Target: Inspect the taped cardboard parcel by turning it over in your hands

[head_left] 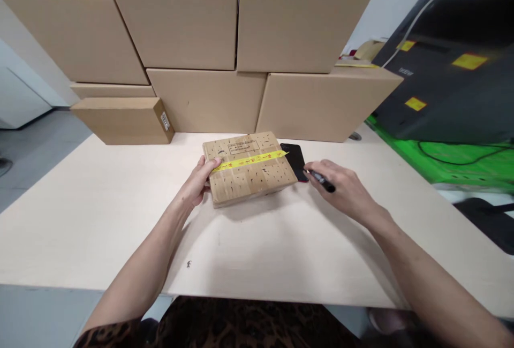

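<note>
My left hand [201,179] grips the left side of a flat cardboard box [251,179], its thumb on top near the end of a strip of yellow tape [249,161]. Many short dark marks and a printed rectangle of text cover the top of the box. It is tilted a little above the table. In my right hand [337,182], just right of the box, is a black marker [321,180]. A dark phone-like slab [294,158] lies on the table, partly hidden behind the box's right edge.
Large cardboard boxes [289,16] are stacked along the back of the pale table [120,230]. A smaller closed box [124,120] stands at the back left. On the right are a big dark machine [441,64] with yellow labels and a green surface [445,163] with a black cable.
</note>
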A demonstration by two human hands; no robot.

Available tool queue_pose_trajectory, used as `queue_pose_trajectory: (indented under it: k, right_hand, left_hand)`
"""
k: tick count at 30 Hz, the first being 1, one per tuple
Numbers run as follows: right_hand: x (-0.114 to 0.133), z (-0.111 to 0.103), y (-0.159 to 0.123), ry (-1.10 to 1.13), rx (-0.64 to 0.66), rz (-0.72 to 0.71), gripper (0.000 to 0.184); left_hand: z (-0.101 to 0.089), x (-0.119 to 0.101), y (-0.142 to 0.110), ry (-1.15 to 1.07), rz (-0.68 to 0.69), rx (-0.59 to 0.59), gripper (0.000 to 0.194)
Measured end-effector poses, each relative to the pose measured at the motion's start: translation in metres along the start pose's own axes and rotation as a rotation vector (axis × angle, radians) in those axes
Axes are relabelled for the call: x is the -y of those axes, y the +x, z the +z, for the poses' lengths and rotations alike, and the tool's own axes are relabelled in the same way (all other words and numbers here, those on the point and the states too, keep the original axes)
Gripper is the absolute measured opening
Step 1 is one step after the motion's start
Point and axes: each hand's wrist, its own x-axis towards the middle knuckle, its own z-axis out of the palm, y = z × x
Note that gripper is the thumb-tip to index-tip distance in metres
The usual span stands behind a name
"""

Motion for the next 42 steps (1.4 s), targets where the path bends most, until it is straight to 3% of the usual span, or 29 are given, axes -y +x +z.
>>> queue_pose_trajectory:
  k: [2,4,10,16,22,26,30,34,39,42]
  right_hand:
    - [-0.016,0.008,-0.013,-0.207,0.216,0.086,0.038]
    - [-0.024,0.016,-0.021,-0.317,0.358,0.150,0.044]
    - [-0.028,0.030,-0.029,-0.379,0.474,0.154,0.042]
    - [-0.037,0.030,-0.022,-0.206,0.456,0.219,0.046]
    - [-0.021,0.030,0.019,-0.271,0.352,0.446,0.038]
    - [-0.018,0.046,0.051,-0.280,0.337,0.591,0.070]
    - [-0.027,0.064,0.073,-0.231,0.358,0.709,0.108]
    - [-0.044,0.074,0.081,-0.132,0.340,0.797,0.120]
    - [-0.065,0.077,0.082,0.040,0.276,0.819,0.116]
    - [-0.070,0.079,0.080,0.181,0.227,0.828,0.075]
  left_hand:
    - [0.003,-0.004,-0.004,0.056,-0.025,-0.017,0.077]
    - [0.006,-0.008,-0.007,0.114,-0.042,-0.042,0.076]
    - [0.009,-0.013,-0.007,0.144,-0.037,-0.090,0.068]
    - [0.010,-0.010,-0.002,0.104,-0.033,-0.093,0.068]
    - [0.009,-0.004,0.000,0.055,0.000,-0.083,0.081]
    - [0.006,0.001,0.001,0.053,0.036,-0.101,0.088]
    - [0.004,0.005,0.002,0.091,0.020,-0.205,0.101]
    - [0.004,0.006,0.003,0.154,0.036,-0.217,0.112]
    - [0.004,0.005,0.003,0.165,0.105,-0.289,0.106]
    - [0.002,0.004,0.002,0.180,0.151,-0.308,0.102]
